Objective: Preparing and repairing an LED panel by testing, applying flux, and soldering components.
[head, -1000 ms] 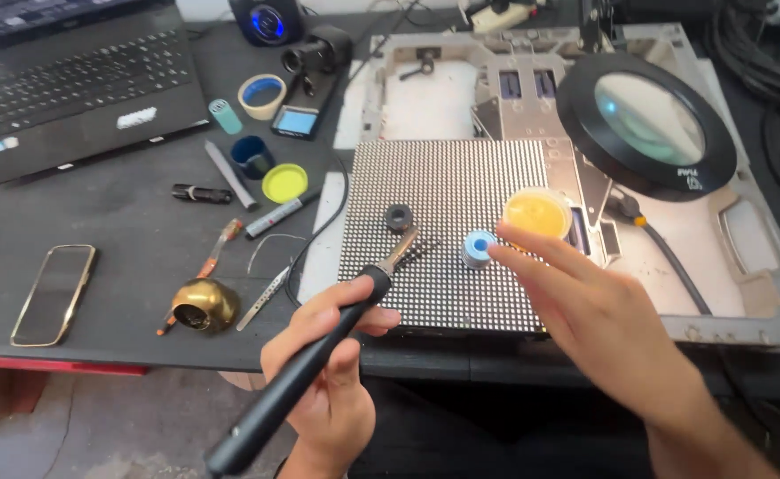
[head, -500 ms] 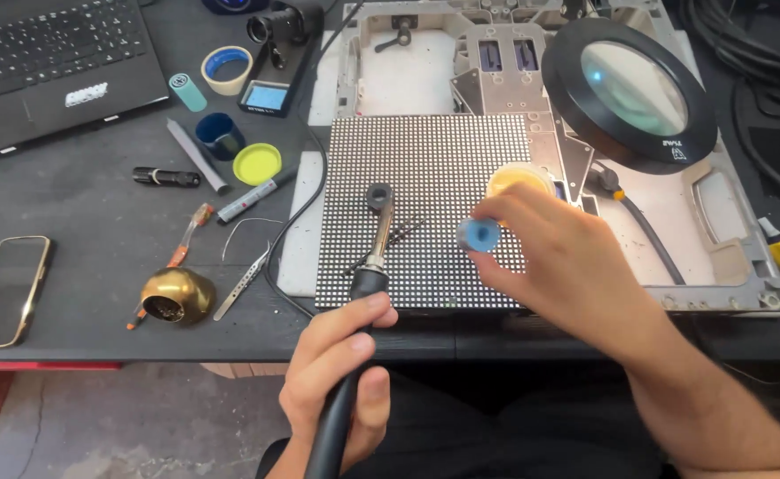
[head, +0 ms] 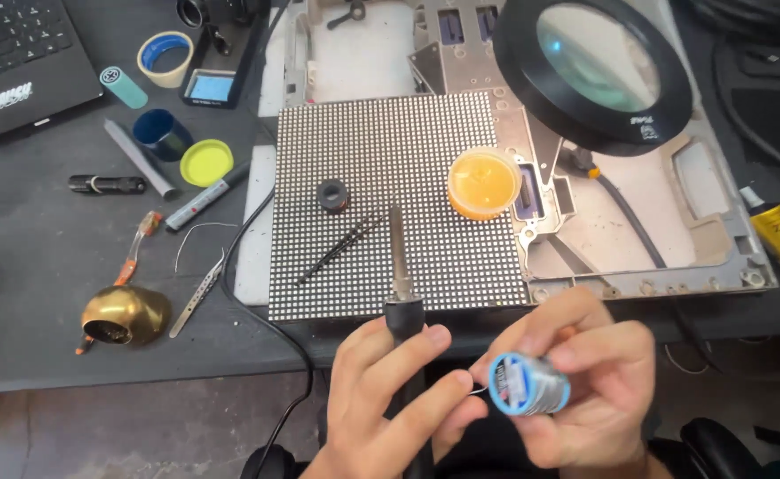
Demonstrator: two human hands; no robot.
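Right now the left hand [head: 381, 399] has its fingers closed around the black handle of a soldering iron [head: 399, 266], at the desk's near edge; the iron's metal tip lies over the near part of the dotted LED panel [head: 390, 151]. Right hand [head: 585, 381] is beside it, fingers gripping a small solder spool [head: 527, 383] with a blue rim, a thin wire end curling off toward the left hand.

Containers: a round tub of amber flux [head: 483, 182], lid off, sits at the panel's right edge. A dark blue cup [head: 161, 133] stands toward the desk's far left, contents not visible, with a yellow-green lid [head: 206, 162] lying flat just beside it. A brass dome-shaped holder [head: 126, 315] sits near the front left edge; cannot tell what is inside.

Around: a small black ring [head: 332, 195] and black tweezers [head: 337, 253] lie on the panel. Silver tweezers [head: 197, 297] and a grey marker [head: 204, 197] lie left of the panel. A tape roll [head: 165, 58] and a laptop [head: 17, 62] are at the far left corner. A round magnifier lamp [head: 594, 62] hangs over the metal frame [head: 674, 239] at the far right, covering part of it. A black cable [head: 266, 319] runs off the front edge.
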